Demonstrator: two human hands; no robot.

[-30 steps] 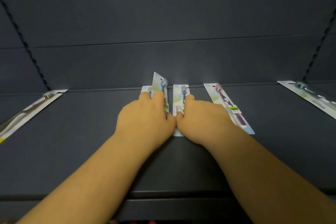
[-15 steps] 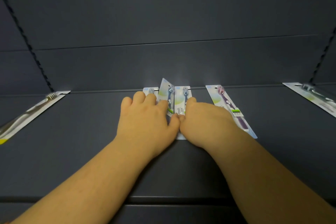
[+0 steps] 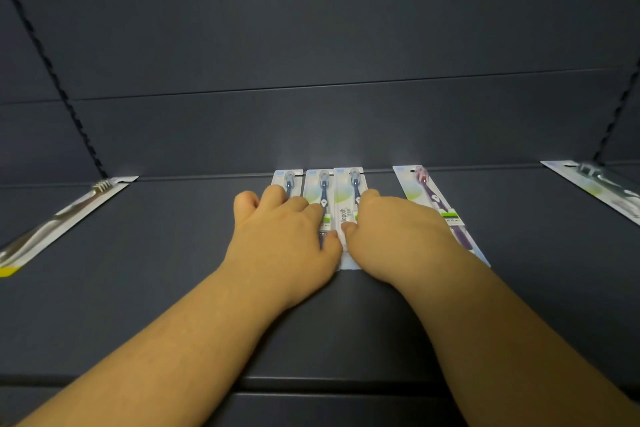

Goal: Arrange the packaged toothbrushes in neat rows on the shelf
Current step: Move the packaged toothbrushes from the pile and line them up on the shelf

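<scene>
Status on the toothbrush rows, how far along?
Done: three blue packs lie flat, side by side against the back wall. In hand: left hand and right hand press on them. Left: purple pack lies angled and apart; grey pack and far-right pack sit off at the sides.

The third blue toothbrush pack (image 3: 347, 204) carries sideways lettering that reads roughly "Jiepoth"; the green label (image 3: 451, 216) on the purple toothbrush pack (image 3: 437, 208) is too blurred to read

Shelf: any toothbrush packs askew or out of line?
Yes. The purple toothbrush pack lies angled and apart from the three blue packs squared at the back. The packs at far left and far right lie diagonal too.
</scene>
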